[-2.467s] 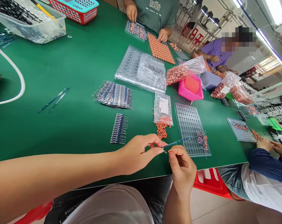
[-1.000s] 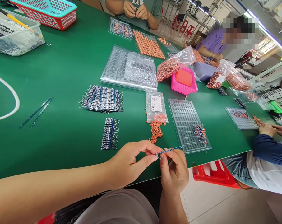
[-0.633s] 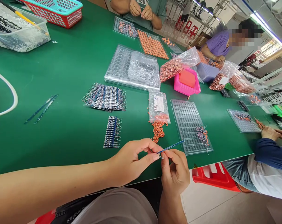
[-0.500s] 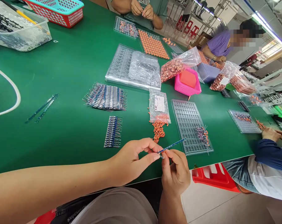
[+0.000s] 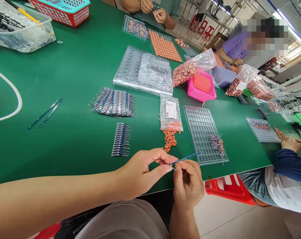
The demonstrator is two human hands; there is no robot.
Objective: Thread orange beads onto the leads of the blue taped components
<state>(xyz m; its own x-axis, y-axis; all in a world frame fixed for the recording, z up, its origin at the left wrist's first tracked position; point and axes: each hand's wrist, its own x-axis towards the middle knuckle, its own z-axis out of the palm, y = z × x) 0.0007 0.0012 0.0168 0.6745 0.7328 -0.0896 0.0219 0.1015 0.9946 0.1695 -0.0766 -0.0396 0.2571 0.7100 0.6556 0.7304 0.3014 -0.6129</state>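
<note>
My left hand (image 5: 147,171) pinches a thin blue strip (image 5: 187,157) and a small wire-ended part at the table's front edge. My right hand (image 5: 189,182) meets it there, thumb and forefinger closed at the strip; what its fingertips hold is too small to name. Just beyond lie loose orange rings (image 5: 170,139), spilling from a labelled clear bag (image 5: 170,111). To the right is a clear slotted tray (image 5: 201,129) bearing wired parts with orange pieces (image 5: 217,145). A small row of wired parts (image 5: 120,139) lies left of my hands, with a larger stack (image 5: 114,102) behind it.
Two blue strips (image 5: 45,114) lie at left. Farther back are clear trays (image 5: 130,68), a pink basket (image 5: 201,94), a clear tub (image 5: 38,39) and a red basket (image 5: 75,16). Other people work across the table and at right, one person's hands (image 5: 291,143) near another tray.
The blue strip has tilted slightly flatter, and my right fingertips have shifted a little against it. The person's hands across the table have moved apart.
</note>
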